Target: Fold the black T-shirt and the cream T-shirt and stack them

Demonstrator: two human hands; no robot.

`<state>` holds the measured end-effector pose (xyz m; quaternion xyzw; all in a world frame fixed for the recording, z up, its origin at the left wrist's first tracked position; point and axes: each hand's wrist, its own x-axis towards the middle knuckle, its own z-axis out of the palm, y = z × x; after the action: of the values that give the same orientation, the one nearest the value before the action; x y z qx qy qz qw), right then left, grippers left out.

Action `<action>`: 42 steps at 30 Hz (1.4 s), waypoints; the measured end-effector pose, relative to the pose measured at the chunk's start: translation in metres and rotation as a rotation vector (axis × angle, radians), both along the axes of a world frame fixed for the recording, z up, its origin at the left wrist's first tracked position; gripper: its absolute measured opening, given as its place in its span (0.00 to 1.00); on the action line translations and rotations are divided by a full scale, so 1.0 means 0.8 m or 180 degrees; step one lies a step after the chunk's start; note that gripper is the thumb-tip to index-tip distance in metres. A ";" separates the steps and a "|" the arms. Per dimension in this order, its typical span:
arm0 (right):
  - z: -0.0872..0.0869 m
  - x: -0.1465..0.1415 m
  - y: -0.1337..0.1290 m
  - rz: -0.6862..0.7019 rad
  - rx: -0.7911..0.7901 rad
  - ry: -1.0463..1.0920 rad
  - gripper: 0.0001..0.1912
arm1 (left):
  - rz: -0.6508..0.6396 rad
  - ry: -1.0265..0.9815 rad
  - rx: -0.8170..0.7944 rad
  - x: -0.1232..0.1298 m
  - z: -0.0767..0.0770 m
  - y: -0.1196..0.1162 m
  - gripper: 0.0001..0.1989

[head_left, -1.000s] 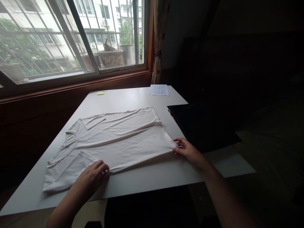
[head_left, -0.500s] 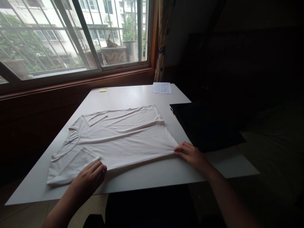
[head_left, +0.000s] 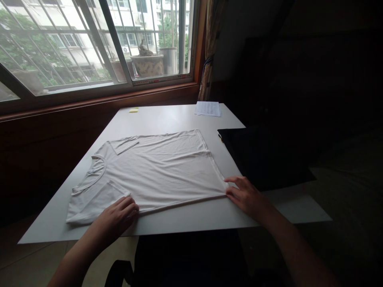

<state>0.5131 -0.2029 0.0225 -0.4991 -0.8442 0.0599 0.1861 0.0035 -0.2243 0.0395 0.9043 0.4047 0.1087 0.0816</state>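
As shirt (head_left: 167, 167) lies sideways, neckline (head_left: 101, 177) left, hem (head_left: 212, 160) right

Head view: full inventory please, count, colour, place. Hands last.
T-shirt: 1, white, spread on table
table: 1, white, below window
flat item: 1, black, table's right side
papers: count unclear, white, far edge
notepaper: 1, yellow, far left corner
window: 1, grey frame, upper left
curtain: 1, patterned brown, right of window
pots: at least three, brown and grey, outside
trees: count unclear, green, outside
left hand: 1, bare, at shirt's near edge by sleeve
right hand: 1, bare, at hem's near corner
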 end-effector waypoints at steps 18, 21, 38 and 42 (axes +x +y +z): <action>0.012 0.000 0.006 0.0488 -0.0092 -0.0748 0.14 | -0.0214 0.0091 0.0457 0.003 -0.006 -0.014 0.10; 0.011 0.004 -0.001 0.0556 -0.0017 -0.0791 0.15 | -0.0210 0.0154 0.0260 -0.002 -0.008 -0.014 0.10; 0.031 -0.095 -0.003 0.0902 -0.0249 0.0004 0.06 | -0.0067 0.0330 -0.0230 0.116 0.017 0.013 0.05; 0.024 -0.141 0.005 0.0979 -0.0434 -0.0099 0.03 | 0.0106 0.0514 -0.0462 0.148 0.022 0.013 0.07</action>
<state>0.4007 -0.1992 0.0418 -0.3764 -0.9074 0.1371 0.1273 0.1219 -0.2138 0.0569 0.8950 0.4317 0.0072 0.1123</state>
